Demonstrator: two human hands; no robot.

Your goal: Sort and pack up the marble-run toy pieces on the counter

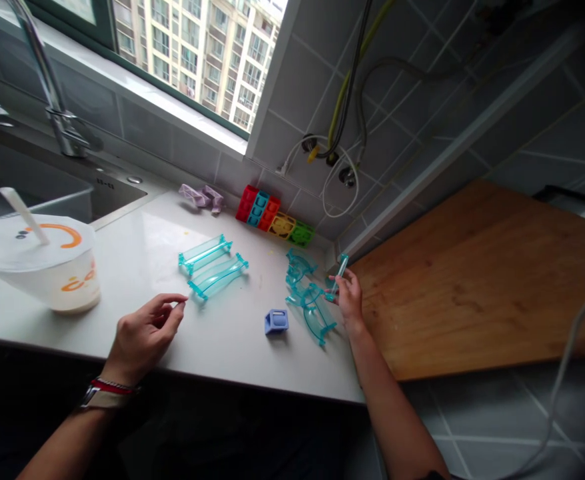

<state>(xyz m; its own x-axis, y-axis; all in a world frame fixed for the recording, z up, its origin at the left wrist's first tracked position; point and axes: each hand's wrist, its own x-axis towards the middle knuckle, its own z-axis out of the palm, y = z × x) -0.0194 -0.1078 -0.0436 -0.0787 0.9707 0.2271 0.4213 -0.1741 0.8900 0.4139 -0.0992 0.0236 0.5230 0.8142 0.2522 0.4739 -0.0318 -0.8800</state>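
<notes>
My right hand point(350, 300) grips a clear teal plastic track piece point(342, 267), held up on edge at the counter's right end. Just left of it lie several curved teal track pieces point(317, 320) in a loose cluster. A small blue-violet plastic cube block point(276, 322) sits nearer the front edge. My left hand point(145, 333) hovers over the counter with fingers loosely curled, thumb and index slightly apart, and nothing visible between them. Its fingertips are close to two straight teal track pieces point(218, 275) lying side by side.
Against the tiled wall stands a row of red, blue, yellow and green blocks point(272, 217), with purple pieces point(201, 197) to its left. A lidded cup with a straw point(37, 260) stands by the sink point(117, 203). A wooden board point(472, 287) leans at the right.
</notes>
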